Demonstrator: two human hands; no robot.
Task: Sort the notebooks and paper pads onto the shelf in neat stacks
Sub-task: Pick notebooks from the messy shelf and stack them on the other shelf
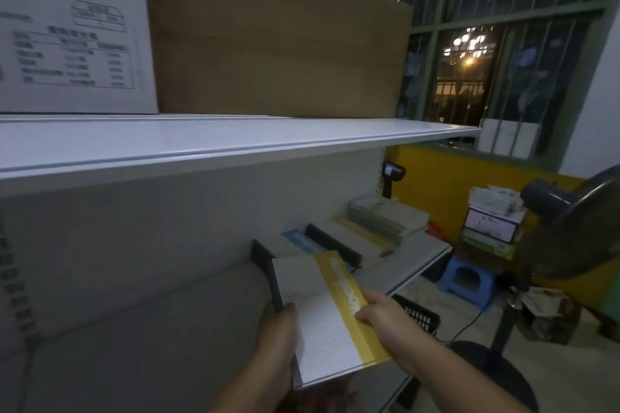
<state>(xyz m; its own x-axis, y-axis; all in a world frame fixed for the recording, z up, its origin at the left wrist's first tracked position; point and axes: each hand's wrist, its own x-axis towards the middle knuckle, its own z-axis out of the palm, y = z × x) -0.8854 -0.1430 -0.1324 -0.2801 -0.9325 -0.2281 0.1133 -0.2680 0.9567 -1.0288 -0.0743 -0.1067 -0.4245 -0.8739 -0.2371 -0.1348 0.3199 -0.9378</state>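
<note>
The left hand curled round the notebook's edge; the right hand pinched its yellow strip. Just beyond them stood a dark divider, with stacked pads farther on.

The notebook has a smooth white paper cover with a matt yellow band. The shelf is white-painted metal with a faint sheen. The cardboard box is plain, matt brown. The basket and stool look like moulded plastic.
</note>
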